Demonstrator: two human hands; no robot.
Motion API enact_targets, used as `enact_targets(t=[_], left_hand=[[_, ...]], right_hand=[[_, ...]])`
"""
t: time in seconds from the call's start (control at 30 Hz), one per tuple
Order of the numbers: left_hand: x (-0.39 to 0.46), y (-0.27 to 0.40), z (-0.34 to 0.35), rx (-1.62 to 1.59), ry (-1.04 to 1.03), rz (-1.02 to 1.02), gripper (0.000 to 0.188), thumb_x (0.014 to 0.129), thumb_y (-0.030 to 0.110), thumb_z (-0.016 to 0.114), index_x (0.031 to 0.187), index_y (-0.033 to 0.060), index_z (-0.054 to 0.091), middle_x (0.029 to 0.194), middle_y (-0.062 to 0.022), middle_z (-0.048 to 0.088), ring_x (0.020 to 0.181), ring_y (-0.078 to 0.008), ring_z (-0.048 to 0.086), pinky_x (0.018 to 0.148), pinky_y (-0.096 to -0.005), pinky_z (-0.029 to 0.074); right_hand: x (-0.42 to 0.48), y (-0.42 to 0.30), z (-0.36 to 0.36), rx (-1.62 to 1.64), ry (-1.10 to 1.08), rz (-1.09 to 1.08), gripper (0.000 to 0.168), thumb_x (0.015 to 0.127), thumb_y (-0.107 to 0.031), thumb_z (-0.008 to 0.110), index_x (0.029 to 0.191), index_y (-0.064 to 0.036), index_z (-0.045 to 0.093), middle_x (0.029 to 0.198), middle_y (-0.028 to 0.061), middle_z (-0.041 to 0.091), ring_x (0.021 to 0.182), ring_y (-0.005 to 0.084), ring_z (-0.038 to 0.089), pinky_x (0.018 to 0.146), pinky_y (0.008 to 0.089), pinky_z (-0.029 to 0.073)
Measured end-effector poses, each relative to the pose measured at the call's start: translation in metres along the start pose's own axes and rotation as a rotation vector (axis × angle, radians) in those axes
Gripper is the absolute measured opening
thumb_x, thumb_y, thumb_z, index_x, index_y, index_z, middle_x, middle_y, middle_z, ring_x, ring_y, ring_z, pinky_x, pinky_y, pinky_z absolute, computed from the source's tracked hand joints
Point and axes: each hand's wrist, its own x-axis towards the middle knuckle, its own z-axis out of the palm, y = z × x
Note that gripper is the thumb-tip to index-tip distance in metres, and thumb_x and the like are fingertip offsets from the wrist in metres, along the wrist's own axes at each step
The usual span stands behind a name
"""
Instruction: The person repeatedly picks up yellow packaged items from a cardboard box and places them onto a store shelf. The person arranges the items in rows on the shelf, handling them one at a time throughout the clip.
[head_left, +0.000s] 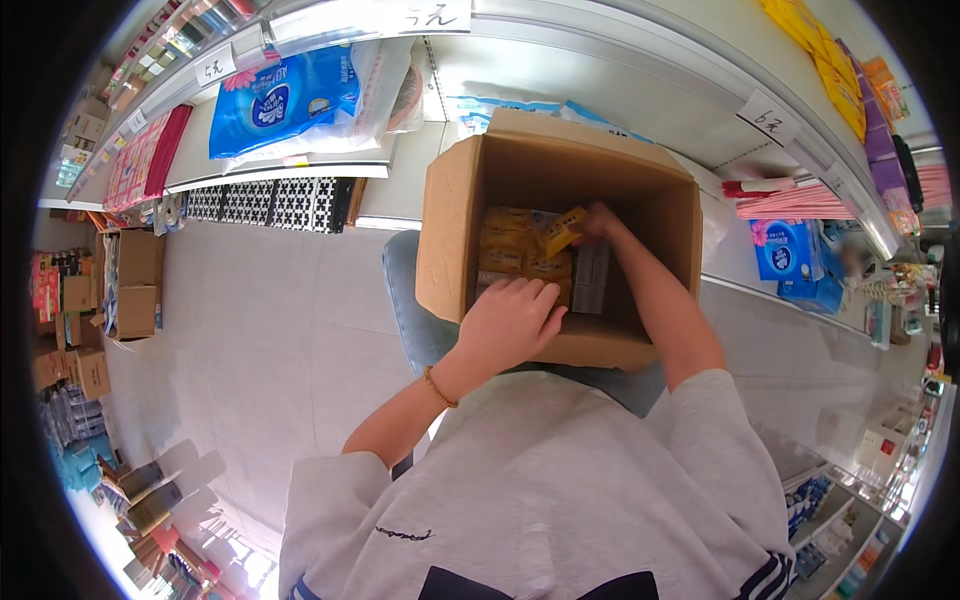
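An open cardboard box (450, 225) stands in front of me at the shelf, tilted so its inside faces me. Several yellow packets (501, 259) lie in rows in its left half, beside a grey flat-sided packet (591, 279). Deep in the box, my right hand (600, 223) grips one yellow packet (564, 231) by its right end, held at a slant above the others. My left hand (506, 319) reaches over the box's near left corner, back of the hand up. Its fingertips are hidden, so whether they hold anything is unclear.
Behind the box runs a metal shelf with a blue tissue pack (285, 101) at left; more blue tissue packs (784, 251) sit at right. A shelf rail (645, 56) overhangs the box. Under the box shows a blue-grey seat (420, 300). Cartons (135, 285) stand on the floor at left.
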Motion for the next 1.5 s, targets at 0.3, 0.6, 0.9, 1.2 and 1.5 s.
enact_targets(t=[0.3, 0.6, 0.9, 1.2, 1.5], left_hand=[[-0.002, 0.0, 0.003, 0.038, 0.026, 0.052, 0.013, 0.089, 0.018, 0.069, 0.092, 0.0061, 0.065, 0.075, -0.0054, 0.061, 0.072, -0.0218, 0.064, 0.068, -0.0338, 0.052], [0.001, 0.001, 0.005, 0.065, 0.065, 0.09, 0.011, 0.087, 0.017, 0.07, 0.089, 0.0069, 0.066, 0.074, -0.0035, 0.06, 0.07, -0.0196, 0.063, 0.066, -0.0319, 0.052], [0.001, 0.0, 0.004, 0.071, 0.085, 0.105, 0.012, 0.087, 0.017, 0.071, 0.088, 0.0068, 0.065, 0.072, -0.0036, 0.059, 0.068, -0.0196, 0.062, 0.064, -0.0321, 0.05], [0.0, 0.0, 0.004, 0.065, 0.079, 0.092, 0.012, 0.086, 0.016, 0.071, 0.088, 0.0068, 0.064, 0.073, -0.0043, 0.06, 0.069, -0.02, 0.062, 0.064, -0.0325, 0.05], [0.004, 0.002, 0.001, 0.042, 0.052, 0.044, 0.011, 0.087, 0.016, 0.07, 0.09, 0.0068, 0.065, 0.076, -0.0059, 0.062, 0.073, -0.0221, 0.065, 0.067, -0.0343, 0.052]], right_hand=[[0.049, 0.07, 0.056, 0.006, -0.069, -0.017, 0.046, 0.088, -0.031, 0.08, 0.123, -0.002, 0.068, 0.103, 0.0134, 0.076, 0.085, 0.0293, 0.075, 0.069, 0.0394, 0.06], [-0.036, 0.0, 0.053, -0.72, 0.146, -0.083, 0.032, 0.09, -0.024, 0.068, 0.117, -0.008, 0.073, 0.117, 0.014, 0.072, 0.107, 0.0337, 0.071, 0.087, 0.0447, 0.058], [-0.033, -0.005, 0.075, -0.915, 0.032, -0.241, 0.039, 0.089, -0.024, 0.066, 0.122, -0.004, 0.069, 0.118, 0.0211, 0.07, 0.115, 0.0336, 0.066, 0.098, 0.0484, 0.052], [-0.037, -0.023, 0.089, -0.929, -0.146, -0.186, 0.077, 0.089, -0.035, 0.069, 0.154, -0.007, 0.039, 0.151, 0.0258, 0.045, 0.131, 0.0464, 0.052, 0.106, 0.0528, 0.047], [-0.078, -0.082, 0.015, -0.957, -0.343, -0.279, 0.041, 0.088, -0.022, 0.063, 0.127, -0.006, 0.067, 0.12, 0.0231, 0.069, 0.106, 0.0379, 0.069, 0.094, 0.0474, 0.054]])
